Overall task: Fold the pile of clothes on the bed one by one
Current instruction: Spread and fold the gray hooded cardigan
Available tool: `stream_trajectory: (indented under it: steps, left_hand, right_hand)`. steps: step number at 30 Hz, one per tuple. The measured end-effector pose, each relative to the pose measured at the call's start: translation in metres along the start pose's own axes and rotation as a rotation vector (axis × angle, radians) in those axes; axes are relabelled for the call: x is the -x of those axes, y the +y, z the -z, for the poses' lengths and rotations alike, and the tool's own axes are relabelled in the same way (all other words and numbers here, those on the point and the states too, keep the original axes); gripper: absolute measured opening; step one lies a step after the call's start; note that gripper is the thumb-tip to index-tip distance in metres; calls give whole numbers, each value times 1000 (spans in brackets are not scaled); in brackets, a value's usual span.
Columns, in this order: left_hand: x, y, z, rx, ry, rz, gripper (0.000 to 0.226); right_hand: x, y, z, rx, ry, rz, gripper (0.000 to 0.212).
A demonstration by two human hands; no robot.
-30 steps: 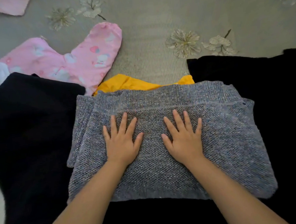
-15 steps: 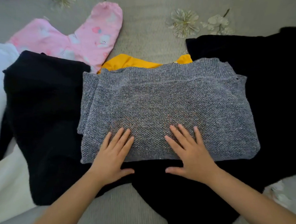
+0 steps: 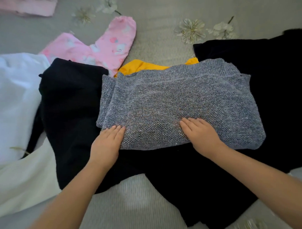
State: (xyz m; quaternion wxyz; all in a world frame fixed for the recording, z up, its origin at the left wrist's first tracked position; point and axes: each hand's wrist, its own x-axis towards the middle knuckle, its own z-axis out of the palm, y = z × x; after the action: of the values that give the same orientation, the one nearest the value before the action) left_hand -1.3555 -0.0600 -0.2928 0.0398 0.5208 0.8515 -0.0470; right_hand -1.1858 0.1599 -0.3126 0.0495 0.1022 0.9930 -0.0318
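A folded grey knit sweater [image 3: 177,102] lies in the middle of the bed on top of black clothes. My left hand [image 3: 107,143] lies flat with straight fingers at the sweater's near left corner, fingertips on the knit. My right hand [image 3: 200,134] presses flat on the sweater's near edge, right of centre. A yellow garment [image 3: 140,66] peeks out from behind the sweater. A black garment [image 3: 71,109] lies to the left, another black garment [image 3: 275,72] spreads to the right and underneath.
Pink printed trousers [image 3: 104,46] lie at the back left. A white garment [image 3: 11,97] covers the left side. A folded pink item [image 3: 27,7] sits at the top left corner. The grey bedspread [image 3: 130,206] has a flower print.
Both hands slid from the middle of the sweater toward its near edge. The left hand moved out to the near left corner. The view shifted, showing more of the bed at left.
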Motion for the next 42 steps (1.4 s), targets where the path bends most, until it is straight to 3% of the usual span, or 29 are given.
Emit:
stream_trajectory:
  steps: [3, 6, 9, 12, 15, 17, 18, 22, 25, 28, 30, 32, 37, 40, 42]
  left_hand:
    - [11, 11, 17, 29, 47, 49, 60]
    - [40, 29, 32, -4, -108, 56, 57]
    - [84, 57, 41, -50, -279, -16, 58]
    - [135, 86, 31, -95, -196, -188, 67]
    - [181, 99, 10, -136, -445, -185, 65]
    - [207, 110, -8, -122, -502, -159, 62]
    - [219, 117, -16, -91, -506, -170, 60]
    - [254, 153, -40, 62, -255, -234, 43]
    - [276, 179, -72, 175, -411, -77, 50]
    - [286, 198, -100, 161, -608, -93, 61]
    - [289, 194, -103, 191, -603, -130, 59]
    - [287, 177, -98, 229, -573, -167, 53]
    - [276, 107, -65, 360, -217, -151, 35]
    - [254, 63, -53, 336, -166, -77, 37]
    - [236, 34, -52, 357, -167, -28, 40]
  right_hand:
    - [4, 4, 22, -7, -60, -8, 59]
    - [30, 12, 39, -64, -159, -31, 61]
    - [80, 1, 54, -69, -100, 8, 61]
    - [137, -29, 49, 11, 5, 56, 61]
    - [190, -58, 26, 29, 31, 40, 59]
    - [219, -78, 6, 67, 66, 24, 54]
    - [231, -85, -1, 73, 51, 0, 51]
    - [265, -93, -19, 89, -31, -54, 59]
    - [282, -91, -41, 76, -95, -47, 57]
    - [294, -89, -59, 39, -194, -185, 60]
    - [300, -99, -63, 9, -406, -357, 63]
    - [292, -116, -62, 31, -478, -481, 63]
    - [251, -188, -47, -133, -187, -489, 54]
    - [212, -238, -42, -319, 32, -448, 45]
    - [176, -264, -43, -404, 1, -472, 49]
